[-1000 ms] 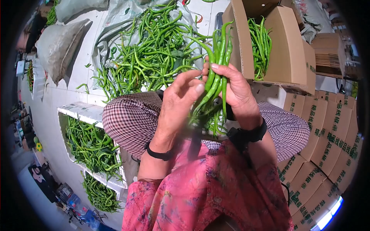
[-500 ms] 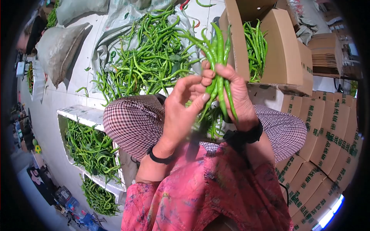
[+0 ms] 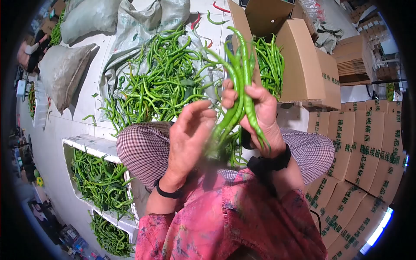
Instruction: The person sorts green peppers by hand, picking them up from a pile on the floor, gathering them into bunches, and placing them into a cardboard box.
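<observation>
My right hand [image 3: 265, 113] grips a small bunch of long green chili peppers [image 3: 238, 89], with thumb and fingers closed round their middles. Tips and stems stick out above and below the grip. Just to the left is my left hand [image 3: 187, 134], its fingers loosely bent and apart, with no pepper visible in it; its thumb side is blurred. Beyond the hands a large heap of green chili peppers [image 3: 160, 82] lies on a pale plastic sack [image 3: 113, 65]. More peppers show below the hands, between my knees, partly hidden.
An open cardboard box [image 3: 303, 65] with green peppers inside stands at the upper right. White foam boxes [image 3: 93, 141] of peppers are at my left. Stuffed sacks [image 3: 65, 73] lie at the upper left. Printed cartons [image 3: 359, 143] are stacked at the right. Red peppers [image 3: 196, 21] lie beyond the heap.
My left hand has drawn away from the bunch, to the left and slightly down. The right hand still holds the peppers, a little lower. The camera view has shifted slightly.
</observation>
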`<state>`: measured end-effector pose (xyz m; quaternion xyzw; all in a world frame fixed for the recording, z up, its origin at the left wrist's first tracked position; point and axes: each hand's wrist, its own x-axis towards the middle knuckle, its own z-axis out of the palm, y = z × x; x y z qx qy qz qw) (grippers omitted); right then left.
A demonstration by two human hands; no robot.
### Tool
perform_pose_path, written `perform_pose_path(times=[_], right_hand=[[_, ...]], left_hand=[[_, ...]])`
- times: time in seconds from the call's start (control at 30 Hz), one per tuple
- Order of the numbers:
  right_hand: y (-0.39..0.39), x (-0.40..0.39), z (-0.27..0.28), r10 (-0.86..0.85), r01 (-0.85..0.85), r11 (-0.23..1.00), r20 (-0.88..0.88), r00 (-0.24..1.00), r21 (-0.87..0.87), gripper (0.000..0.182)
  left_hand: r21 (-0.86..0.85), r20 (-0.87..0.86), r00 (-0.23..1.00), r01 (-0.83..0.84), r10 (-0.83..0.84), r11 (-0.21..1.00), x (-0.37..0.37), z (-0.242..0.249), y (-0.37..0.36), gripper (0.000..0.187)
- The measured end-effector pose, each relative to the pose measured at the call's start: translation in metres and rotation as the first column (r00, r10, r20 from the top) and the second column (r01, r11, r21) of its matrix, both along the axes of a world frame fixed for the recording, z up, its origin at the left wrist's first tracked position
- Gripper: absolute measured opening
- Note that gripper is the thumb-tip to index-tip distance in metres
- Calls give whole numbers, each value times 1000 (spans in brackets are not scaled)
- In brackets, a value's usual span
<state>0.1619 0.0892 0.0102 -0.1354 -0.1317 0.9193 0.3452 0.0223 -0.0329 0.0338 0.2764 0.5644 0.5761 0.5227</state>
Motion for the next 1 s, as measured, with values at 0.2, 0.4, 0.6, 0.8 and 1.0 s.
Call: perform_pose_path(times=[0.2,0.4,0.6,0.8,1.0], right_hand=[[8,5,-8,-110,95,988,-117,987,-125,45],[6,5,-3,-114,92,983,-138,984,-156,45],[6,10,5,-102,96,992,-86,991,-78,52],[45,48,66,-146,129,983,130,981,133,54],[127,101,130,-152,104,949,143,978,297,31]], left_hand=[[107,-100,982,-152,163,983,2,-5,-11,25],[333,-753,620,68,221,941,18,-2,-6,26],[372,-810,543,184,221,910,24,-14,1,30],[108,-59,987,157,-151,982,1,53,-23,56],[113,-179,983,-11,32,994,-80,68,-38,40]])
